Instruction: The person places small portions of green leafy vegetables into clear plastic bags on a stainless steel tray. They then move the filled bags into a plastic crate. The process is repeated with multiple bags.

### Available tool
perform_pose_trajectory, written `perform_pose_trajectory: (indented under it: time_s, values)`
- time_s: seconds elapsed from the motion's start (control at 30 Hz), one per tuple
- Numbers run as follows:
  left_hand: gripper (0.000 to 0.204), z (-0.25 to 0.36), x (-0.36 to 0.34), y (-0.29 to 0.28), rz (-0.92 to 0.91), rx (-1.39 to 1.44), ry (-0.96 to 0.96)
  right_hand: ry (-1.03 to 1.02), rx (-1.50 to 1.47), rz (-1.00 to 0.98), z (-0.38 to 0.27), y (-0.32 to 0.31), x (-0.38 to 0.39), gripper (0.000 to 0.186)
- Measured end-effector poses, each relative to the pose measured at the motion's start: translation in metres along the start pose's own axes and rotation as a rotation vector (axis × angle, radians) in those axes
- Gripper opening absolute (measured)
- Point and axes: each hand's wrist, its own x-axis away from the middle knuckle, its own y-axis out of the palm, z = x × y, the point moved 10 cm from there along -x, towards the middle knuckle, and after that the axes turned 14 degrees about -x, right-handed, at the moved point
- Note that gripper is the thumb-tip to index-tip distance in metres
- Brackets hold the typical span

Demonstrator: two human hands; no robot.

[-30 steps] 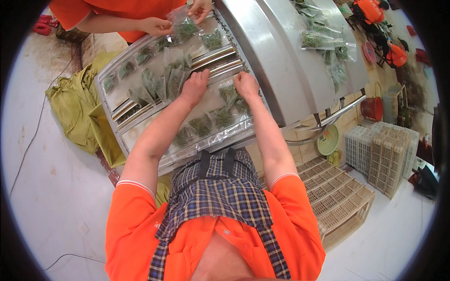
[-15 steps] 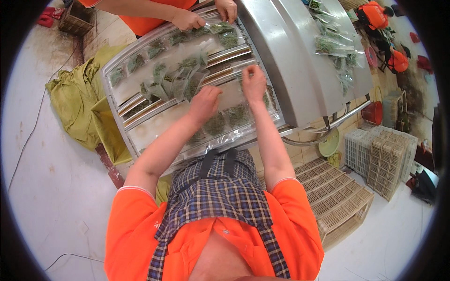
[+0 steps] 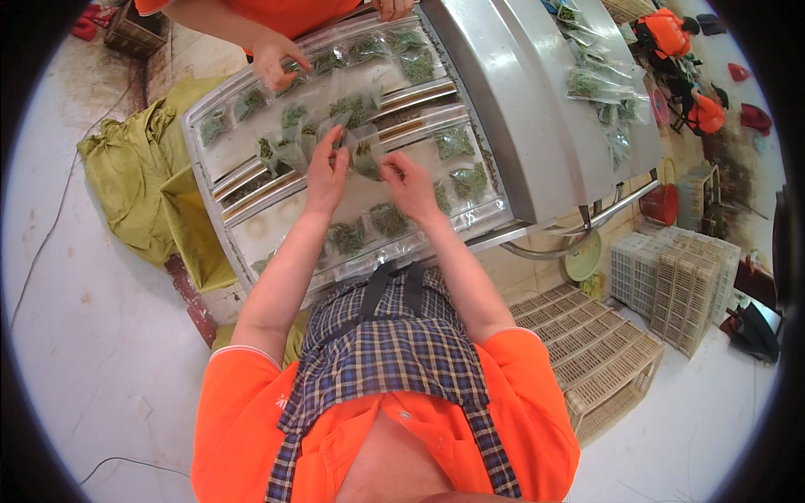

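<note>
One clear plastic bag with a green leafy filling (image 3: 363,152) is between the two hands, over the pale, metal-rimmed worktop (image 3: 270,220). From where I'm standing, the left hand (image 3: 327,172) looks loose, its fingers stretched out and its thumb apart. The right hand (image 3: 408,182) has its fingers curled at the bag's lower edge; I can't tell whether they pinch the plastic or only brush it. The leaves look blurred through the film, and the clear bags of greens just beyond the hands (image 3: 352,107) overlap too much for me to count. Nearer me than the hands, more bags (image 3: 388,220) lie in a row, partly covered by the forearms. Silver metal strips (image 3: 419,96) run beyond the right hand and disappear beneath the overlapping bags. Past the left hand, a co-worker's hand (image 3: 277,60) reaches down over another bag, hiding some of it; the co-worker's other hand (image 3: 392,8) is cut off at the top of my view. A curved silver metal lid (image 3: 511,117) rises to the right of the hands.
</note>
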Motion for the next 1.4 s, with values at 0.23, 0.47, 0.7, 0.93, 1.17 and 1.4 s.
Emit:
perform_pose_trajectory:
  time_s: [0.23, 0.47, 0.7, 0.93, 1.17, 1.4]
  values:
    - [0.025, 0.011, 0.035, 0.011, -0.028, -0.021, 0.063, 0.081, 0.313, 0.061, -0.012, -0.049, 0.010, 0.018]
    - [0.023, -0.035, 0.050, 0.068, -0.269, -0.285, -0.177, 0.302, 0.920, -0.106, 0.047, -0.062, -0.033, 0.020]
    - [0.019, -0.069, 0.056, 0.059, -0.311, -0.170, -0.234, 0.247, 1.027, -0.039, 0.045, -0.054, -0.058, 0.020]
    - [0.019, -0.089, 0.079, 0.026, -0.323, -0.029, -0.382, 0.204, 1.042, 0.090, 0.025, -0.072, -0.064, 0.022]
    - [0.019, -0.084, 0.087, 0.003, -0.264, 0.030, -0.363, 0.112, 1.007, 0.249, 0.018, -0.078, -0.063, 0.021]
    - [0.018, -0.047, 0.050, -0.030, -0.071, 0.002, -0.210, 0.090, 0.254, 0.061, 0.002, 0.045, -0.043, 0.024]
